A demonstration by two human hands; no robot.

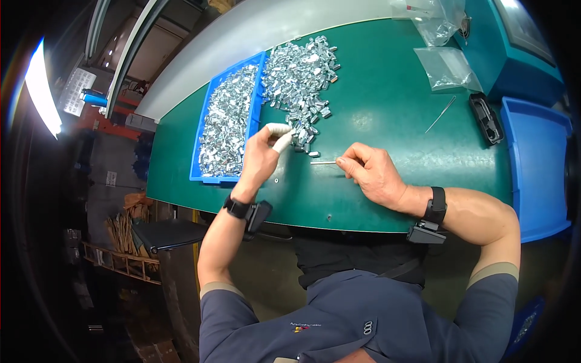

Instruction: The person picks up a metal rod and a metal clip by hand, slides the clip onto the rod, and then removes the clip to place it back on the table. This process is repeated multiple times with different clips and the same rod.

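Observation:
My left hand [264, 154] wears white finger cots on thumb and forefinger and pinches a small shiny metal piece at the near edge of a loose pile of metal pieces [301, 85] on the green table [387, 103]. My right hand [372, 172] holds a thin metal rod [324, 162] by one end, flat above the table, pointing left toward the pile. A blue tray [204, 169] full of the same metal pieces lies just left of the pile.
A second thin rod [440, 114] lies at the back right near a black tool [486, 118]. Clear plastic bags [446, 66] sit by a teal machine [514, 54]. A blue bin [538, 163] stands at the right edge.

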